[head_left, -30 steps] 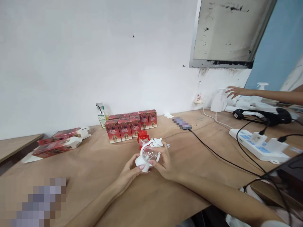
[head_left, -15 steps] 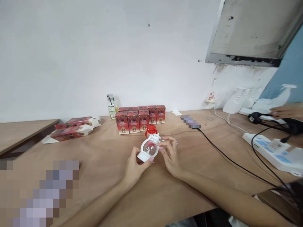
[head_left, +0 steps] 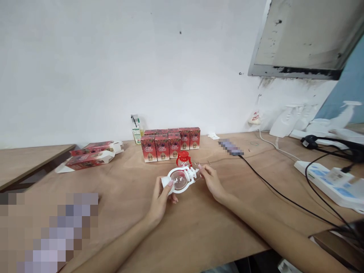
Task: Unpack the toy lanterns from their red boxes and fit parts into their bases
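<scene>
White lantern (head_left: 179,180) tilts in left hand (head_left: 159,197), red lantern (head_left: 184,156) just behind

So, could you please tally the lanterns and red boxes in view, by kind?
White lantern: 1
Red lantern: 1
Upright boxes: 8, three of them mostly hidden behind the front row
Lying boxes: 2
Total: 12

Soft, even light washes a pale wall (head_left: 99,68) and brown tabletop (head_left: 127,227), with faint shadows, as glints dot a clear globe (head_left: 179,180). Fine lettering blurs on red boxes (head_left: 162,147); wide-angle distortion stretches a power strip (head_left: 313,172) at right; pixelation masks the lower-left corner.
</scene>
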`<state>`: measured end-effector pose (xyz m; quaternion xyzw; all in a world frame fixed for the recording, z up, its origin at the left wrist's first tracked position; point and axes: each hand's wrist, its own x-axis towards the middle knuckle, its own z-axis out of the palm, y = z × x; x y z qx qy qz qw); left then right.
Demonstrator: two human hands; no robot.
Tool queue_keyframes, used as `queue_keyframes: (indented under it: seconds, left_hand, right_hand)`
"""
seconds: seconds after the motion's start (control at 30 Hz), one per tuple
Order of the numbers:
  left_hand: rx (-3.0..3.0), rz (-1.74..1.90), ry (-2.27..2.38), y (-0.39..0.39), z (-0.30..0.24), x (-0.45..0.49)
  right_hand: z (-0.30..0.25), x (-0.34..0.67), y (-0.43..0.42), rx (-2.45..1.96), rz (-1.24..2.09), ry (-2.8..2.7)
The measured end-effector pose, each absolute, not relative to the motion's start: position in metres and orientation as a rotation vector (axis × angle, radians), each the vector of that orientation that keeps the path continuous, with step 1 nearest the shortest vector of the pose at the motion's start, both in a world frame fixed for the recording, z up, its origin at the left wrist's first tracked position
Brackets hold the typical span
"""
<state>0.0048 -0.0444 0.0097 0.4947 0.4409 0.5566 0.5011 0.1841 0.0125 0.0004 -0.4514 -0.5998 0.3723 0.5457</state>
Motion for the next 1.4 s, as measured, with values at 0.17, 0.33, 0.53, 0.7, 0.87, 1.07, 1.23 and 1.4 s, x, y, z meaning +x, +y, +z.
queue_keyframes:
  seconds: [0.17, 0.33, 0.53, 0.7, 0.87, 1.07, 1.23, 1.4]
  left_hand:
    - [1.258, 1.219, 1.069, -0.043, 0.008, 0.004]
    - [1.314, 1.18, 1.089, -0.041, 0.005, 0.005]
    - [1.3, 1.184, 1.129, -0.042, 0.007, 0.007]
    - [1.309, 1.211, 1.154, -0.042, 0.007, 0.008]
    - [1.277, 1.237, 1.178, -0.04, 0.005, 0.007]
    - [1.266, 1.247, 1.185, -0.04, 0.002, 0.005]
    - [1.265, 1.231, 1.197, -0.04, 0.003, 0.005]
    - [1.277, 1.204, 1.198, -0.04, 0.003, 0.005]
  right_hand:
    - [-0.016, 0.183, 0.019, -1.021, 1.072, -1.558]
    - [-0.019, 0.183, 0.016, -0.971, 1.045, -1.693]
    - [-0.021, 0.183, 0.017, -1.003, 0.924, -1.757]
    - [-0.023, 0.182, 0.015, -1.04, 0.859, -1.718]
    - [-0.023, 0.182, 0.016, -1.118, 0.845, -1.67]
    - [-0.021, 0.183, 0.016, -1.135, 0.782, -1.695]
    - [-0.017, 0.183, 0.013, -1.146, 0.766, -1.702]
    - [-0.011, 0.182, 0.007, -1.165, 0.724, -1.769]
